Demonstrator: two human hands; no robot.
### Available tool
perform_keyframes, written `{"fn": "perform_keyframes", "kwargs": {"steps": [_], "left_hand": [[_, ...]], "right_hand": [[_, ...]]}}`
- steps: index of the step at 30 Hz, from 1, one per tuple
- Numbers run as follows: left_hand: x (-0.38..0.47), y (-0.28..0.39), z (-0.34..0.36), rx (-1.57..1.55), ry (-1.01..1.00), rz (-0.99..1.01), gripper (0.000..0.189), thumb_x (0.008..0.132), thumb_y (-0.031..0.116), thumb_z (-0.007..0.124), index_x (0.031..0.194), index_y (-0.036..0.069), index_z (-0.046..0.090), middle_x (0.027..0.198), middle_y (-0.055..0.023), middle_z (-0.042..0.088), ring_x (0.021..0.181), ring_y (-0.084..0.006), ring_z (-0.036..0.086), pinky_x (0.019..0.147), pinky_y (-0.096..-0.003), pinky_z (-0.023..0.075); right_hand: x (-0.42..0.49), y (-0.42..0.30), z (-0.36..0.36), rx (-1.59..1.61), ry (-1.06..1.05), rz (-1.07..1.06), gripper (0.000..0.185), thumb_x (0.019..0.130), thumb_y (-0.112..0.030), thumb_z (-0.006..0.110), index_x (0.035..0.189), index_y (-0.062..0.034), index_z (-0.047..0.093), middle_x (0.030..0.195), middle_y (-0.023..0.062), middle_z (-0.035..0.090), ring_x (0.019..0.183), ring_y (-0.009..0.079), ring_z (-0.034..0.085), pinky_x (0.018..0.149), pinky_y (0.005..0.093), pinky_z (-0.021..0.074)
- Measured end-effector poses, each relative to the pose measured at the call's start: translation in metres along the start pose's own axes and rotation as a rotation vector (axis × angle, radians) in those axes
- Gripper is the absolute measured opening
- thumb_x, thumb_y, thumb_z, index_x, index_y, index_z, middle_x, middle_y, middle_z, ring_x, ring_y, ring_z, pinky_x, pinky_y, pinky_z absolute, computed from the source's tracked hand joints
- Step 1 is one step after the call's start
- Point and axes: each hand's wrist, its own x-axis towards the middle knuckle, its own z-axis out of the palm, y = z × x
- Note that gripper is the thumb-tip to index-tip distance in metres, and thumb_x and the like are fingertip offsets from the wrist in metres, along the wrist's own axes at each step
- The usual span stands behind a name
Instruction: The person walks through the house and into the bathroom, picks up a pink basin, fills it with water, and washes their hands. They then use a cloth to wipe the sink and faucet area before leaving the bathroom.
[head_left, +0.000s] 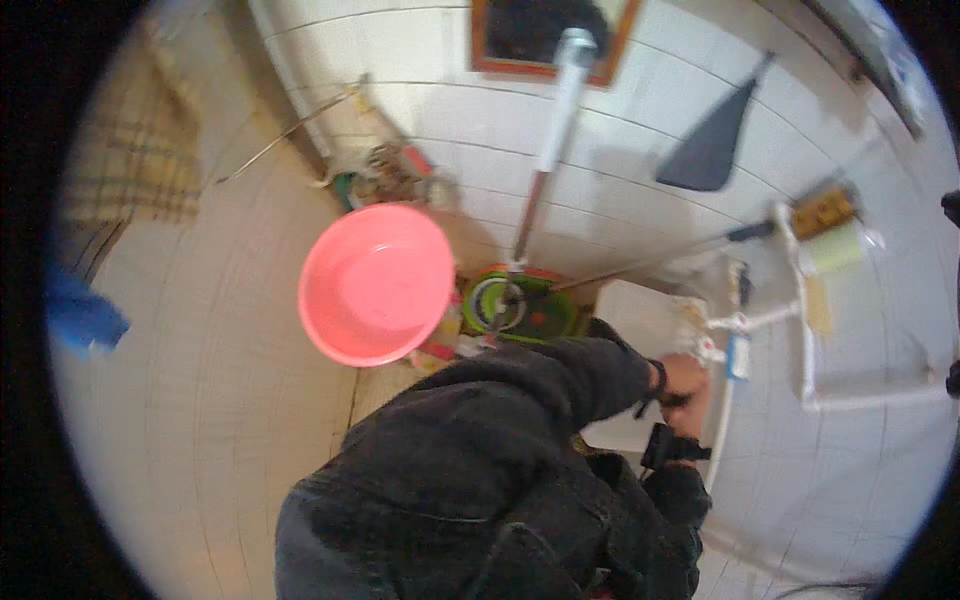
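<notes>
Both sleeved arms reach to the right, and the hands meet close together beside the white pipe fittings on the tiled wall. My left hand (684, 375), with a dark band at its wrist, is just below a white tap (706, 349). My right hand (686, 418) is nearly against it, with a black strapped device (667, 448) at its wrist. Beneath them is a white flat-sided fixture (637, 322), partly covered by the left sleeve; its exact kind is unclear. The fingers are blurred and overlap, so whether they hold anything is hidden.
A pink plastic basin (375, 285) is left of centre. A white-handled mop (561, 120) leans in a green bucket (555, 307). A framed mirror (532, 34) and a dark grey flat item (709, 142) hang on the wall. White pipes (808, 345) run at right; checked cloth (135, 150) hangs left.
</notes>
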Motion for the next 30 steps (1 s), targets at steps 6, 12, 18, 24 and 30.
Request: {"fn": "perform_keyframes", "kwargs": {"steps": [6,12,18,24,30], "left_hand": [[-0.009,-0.034,-0.096,0.293,0.032,-0.024,0.02,0.087,0.019,0.05,0.094,0.005,0.063,0.086,-0.0174,0.065,0.081,-0.0344,0.065,0.068,-0.0493,0.0524],[-0.077,-0.025,-0.199,-1.079,0.193,-0.539,0.046,0.094,0.051,0.046,0.104,0.01,0.064,0.088,-0.0036,0.067,0.074,-0.0168,0.065,0.066,-0.0317,0.0547],[-0.177,-0.008,-0.274,-1.152,0.409,-0.673,0.044,0.095,0.046,0.048,0.106,0.006,0.063,0.09,-0.0036,0.068,0.075,-0.017,0.066,0.072,-0.0365,0.0554],[-0.298,-0.034,-0.343,-1.123,1.024,-0.742,0.048,0.091,0.047,0.056,0.109,0.003,0.053,0.09,-0.0143,0.063,0.071,-0.0301,0.065,0.065,-0.0404,0.0571],[-0.396,-0.083,-0.449,-0.889,1.442,-0.574,0.047,0.094,0.047,0.05,0.104,0.002,0.057,0.098,-0.0142,0.063,0.086,-0.0293,0.061,0.071,-0.0424,0.0539]], "right_hand": [[-0.02,-0.016,0.0,-0.249,-0.129,-0.056,0.03,0.092,-0.017,0.059,0.119,-0.0063,0.051,0.109,0.0085,0.059,0.102,0.027,0.057,0.089,0.0456,0.0505],[-0.006,-0.007,-0.014,-0.165,-0.09,-0.03,0.031,0.091,-0.019,0.062,0.115,-0.0055,0.049,0.112,0.0101,0.051,0.112,0.0267,0.051,0.086,0.0403,0.0504],[-0.001,0.0,-0.01,-0.333,-0.196,0.002,0.029,0.094,-0.02,0.057,0.117,-0.0049,0.049,0.113,0.0089,0.051,0.104,0.025,0.052,0.085,0.0364,0.0482],[0.003,0.012,-0.006,-0.164,0.026,0.132,0.016,0.093,-0.022,0.06,0.101,-0.0089,0.059,0.089,0.0032,0.06,0.083,0.0193,0.058,0.072,0.0311,0.0494],[0.01,0.038,0.003,-0.189,0.069,0.171,0.013,0.093,-0.021,0.059,0.099,-0.0097,0.059,0.086,0.0016,0.061,0.077,0.018,0.06,0.068,0.0305,0.0502]]}}
